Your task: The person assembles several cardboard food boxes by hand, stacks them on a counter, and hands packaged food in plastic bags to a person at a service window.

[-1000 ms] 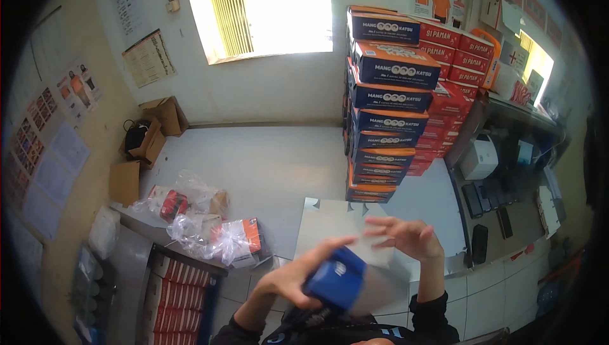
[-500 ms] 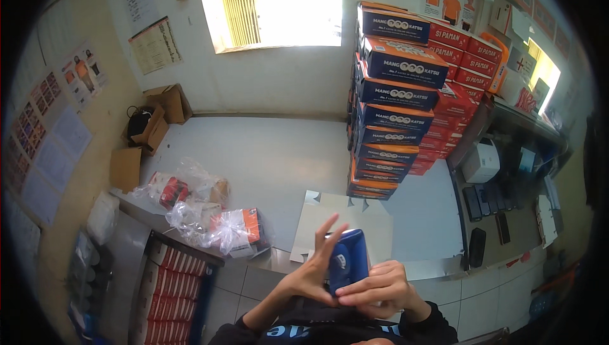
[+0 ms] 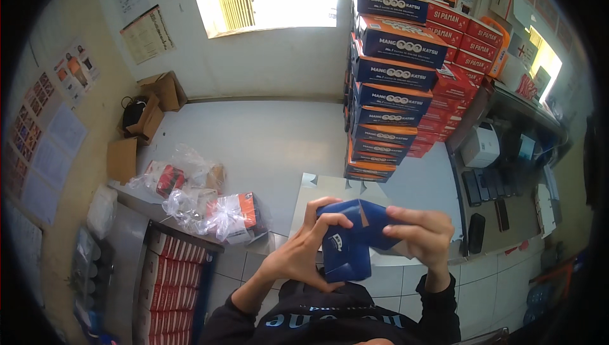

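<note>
Here, left hand (image 3: 298,250) clamps one angular blue cardboard box (image 3: 347,262), right hand (image 3: 426,236) pinching its right side, by pale grey counter's (image 3: 266,148) near edge.

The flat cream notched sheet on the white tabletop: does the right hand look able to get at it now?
Probably not directly: the right hand is occupied at the blue cardboard box, which partly hides the sheet from this view.

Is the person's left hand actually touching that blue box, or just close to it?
Touching. The head view shows the left hand around the left side of the blue box, a finger bent over its surface.
</note>
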The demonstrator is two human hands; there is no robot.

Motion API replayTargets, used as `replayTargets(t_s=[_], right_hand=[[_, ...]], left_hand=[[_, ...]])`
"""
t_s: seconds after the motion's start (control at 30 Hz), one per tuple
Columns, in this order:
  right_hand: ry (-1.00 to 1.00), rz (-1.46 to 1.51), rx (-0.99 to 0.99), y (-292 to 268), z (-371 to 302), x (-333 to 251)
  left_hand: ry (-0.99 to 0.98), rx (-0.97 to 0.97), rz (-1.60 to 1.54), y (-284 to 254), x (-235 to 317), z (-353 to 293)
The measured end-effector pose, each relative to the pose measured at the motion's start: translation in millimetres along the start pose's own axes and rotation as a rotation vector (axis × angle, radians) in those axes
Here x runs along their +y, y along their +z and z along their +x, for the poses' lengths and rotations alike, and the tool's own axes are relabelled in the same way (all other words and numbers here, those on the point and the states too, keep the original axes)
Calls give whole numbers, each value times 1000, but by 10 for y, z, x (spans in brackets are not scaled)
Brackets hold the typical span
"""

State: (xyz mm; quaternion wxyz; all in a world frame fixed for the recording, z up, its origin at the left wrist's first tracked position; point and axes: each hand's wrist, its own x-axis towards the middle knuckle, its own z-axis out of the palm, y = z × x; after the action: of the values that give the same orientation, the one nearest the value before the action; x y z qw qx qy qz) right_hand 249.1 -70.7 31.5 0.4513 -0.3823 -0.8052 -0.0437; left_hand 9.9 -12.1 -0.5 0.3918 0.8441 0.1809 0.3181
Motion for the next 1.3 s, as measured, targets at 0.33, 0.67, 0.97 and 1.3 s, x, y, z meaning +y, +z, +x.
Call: replayTargets(t_s=[0.33, 0.67, 0.97, 1.3], right_hand=[[138, 480, -195, 399, 13, -7], [445, 260, -530, 717, -279, 105], [716, 570, -236, 931, -342, 131], [845, 313, -108, 1240, -778, 217]], left_hand=[[80, 60, -622, 598, -398, 55], [-723, 799, -1424, 443, -1046, -143], [-666, 416, -1696, 578, -807, -165], [-625, 330, -721, 845, -720, -476]])
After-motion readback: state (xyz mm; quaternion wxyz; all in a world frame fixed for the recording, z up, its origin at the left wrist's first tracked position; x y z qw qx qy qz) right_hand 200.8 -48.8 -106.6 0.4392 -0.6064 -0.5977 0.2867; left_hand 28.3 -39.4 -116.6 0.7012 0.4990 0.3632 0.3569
